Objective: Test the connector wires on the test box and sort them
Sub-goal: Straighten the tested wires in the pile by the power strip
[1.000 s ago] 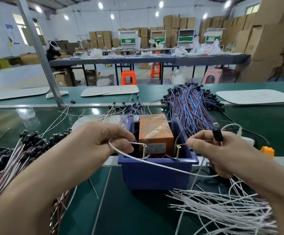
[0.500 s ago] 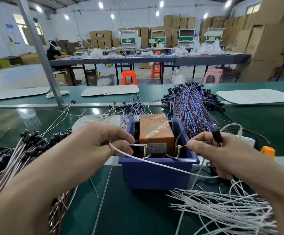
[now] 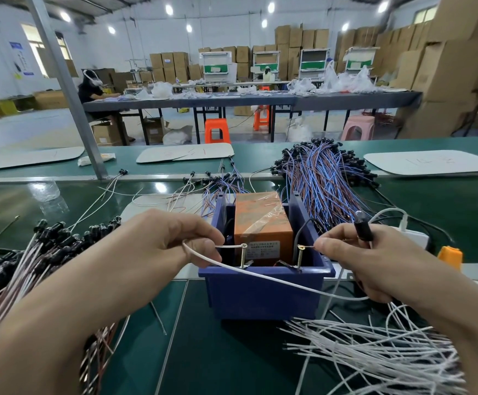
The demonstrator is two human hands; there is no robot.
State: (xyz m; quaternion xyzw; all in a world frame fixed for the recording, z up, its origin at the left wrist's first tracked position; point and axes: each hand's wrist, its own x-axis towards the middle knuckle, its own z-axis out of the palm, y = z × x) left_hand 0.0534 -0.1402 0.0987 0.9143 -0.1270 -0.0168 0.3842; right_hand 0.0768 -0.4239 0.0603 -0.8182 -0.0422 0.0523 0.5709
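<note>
Barely shifted, your left hand (image 3: pixel 172 240) and right hand (image 3: pixel 368 258) pinch a white wire (image 3: pixel 274 279) onto the test box (image 3: pixel 260 223); many loose wires (image 3: pixel 374 360) apparently remain.

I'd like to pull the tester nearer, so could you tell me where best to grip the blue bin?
Take the bin by its left and right walls, one hand from each side: two screws stand at its front rim and the wire hangs across it.
</note>
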